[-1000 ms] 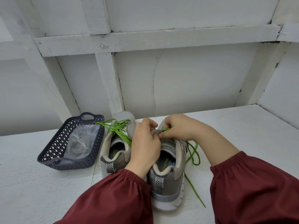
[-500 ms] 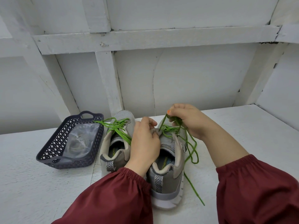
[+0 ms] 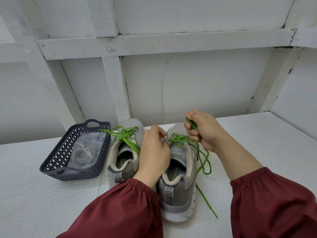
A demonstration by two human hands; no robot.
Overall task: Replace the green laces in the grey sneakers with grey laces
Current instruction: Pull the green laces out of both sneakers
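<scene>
At far left, a dark lattice basket [image 3: 49,166] is set on a white desk [image 3: 265,152]. A clear bag [image 3: 85,148] is laid in it, holding pale coils. These may be the grey laces, but this cannot be told for sure.

Just right of the basket, two grey sneakers are stood side by side. Heels are turned toward the person and toes toward the wall [image 3: 197,83], so each long axis runs straight away from the viewer. The left sneaker [image 3: 133,125] is fully laced in green. The left lace [image 3: 126,134] is bunched over the tongue, with one end stretched toward the basket rim.

The left hand [image 3: 154,157] is placed between the shoes. Its fingers are curled to pinch the top edge of the right sneaker [image 3: 178,186] by the eyelets. The right lace [image 3: 181,140] is loosened across those eyelets. Its strands are gathered into the right hand [image 3: 204,133], which is closed round them in a fist, raised beside the toe. Slack is looped down the shoe's outer side and trailed along the desk toward the person.

The lace lies forward of and below the right hand, which is the nearer one. The pull is judged to go up and away along the shoe, with the left hand bracing.

The desk is rough and painted white. The wall is made of white panels crossed by beams. Dark red sleeves [image 3: 120,212] are worn.
</scene>
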